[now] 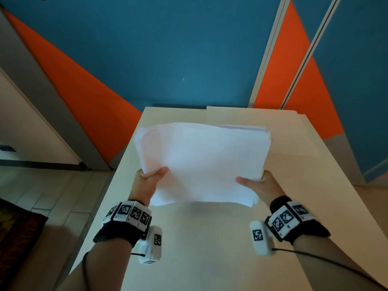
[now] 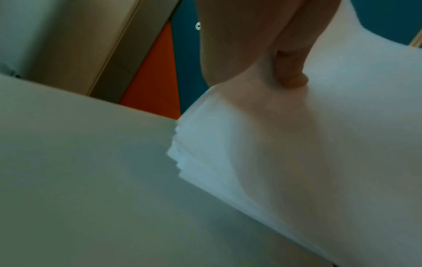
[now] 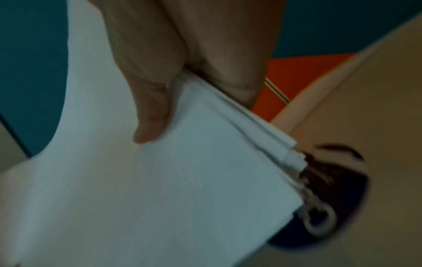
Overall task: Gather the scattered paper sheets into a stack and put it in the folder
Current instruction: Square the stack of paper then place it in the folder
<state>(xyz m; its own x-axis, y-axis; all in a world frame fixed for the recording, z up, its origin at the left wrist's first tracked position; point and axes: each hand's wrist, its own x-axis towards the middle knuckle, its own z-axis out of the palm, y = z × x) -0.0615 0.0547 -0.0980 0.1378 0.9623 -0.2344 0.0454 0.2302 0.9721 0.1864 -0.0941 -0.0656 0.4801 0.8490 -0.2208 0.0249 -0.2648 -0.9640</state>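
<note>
Both my hands up close, left hand and right hand each pinching the paper stack, thumbs on top, held above the table, beige folder lying flat beyond.

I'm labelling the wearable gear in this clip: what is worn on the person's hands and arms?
Both hands, left hand and right hand, are bare, and no sleeves show. Each wrist carries a black band ringed with white blocks printed with black-and-white square markers. A white camera pod bearing similar markers hangs beside each band, trailing a thin black cable.
</note>
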